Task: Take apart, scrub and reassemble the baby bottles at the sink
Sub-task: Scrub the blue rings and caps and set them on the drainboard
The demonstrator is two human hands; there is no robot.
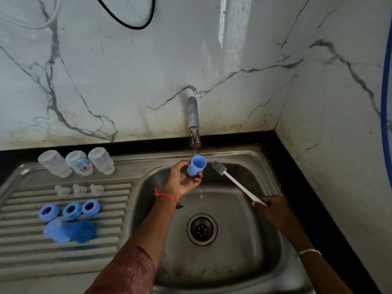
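Note:
My left hand grips a blue bottle cap, mouth up, under water running from the tap. My right hand holds the white handle of a bottle brush, its grey bristle head just right of the cap and apart from it. On the draining board, three clear bottles stand upside down. In front of them lie three clear teats, three blue collar rings and two blue caps.
The steel sink basin has a round drain in its middle. The ribbed draining board lies to its left. A black counter edge runs along the marble wall behind and to the right.

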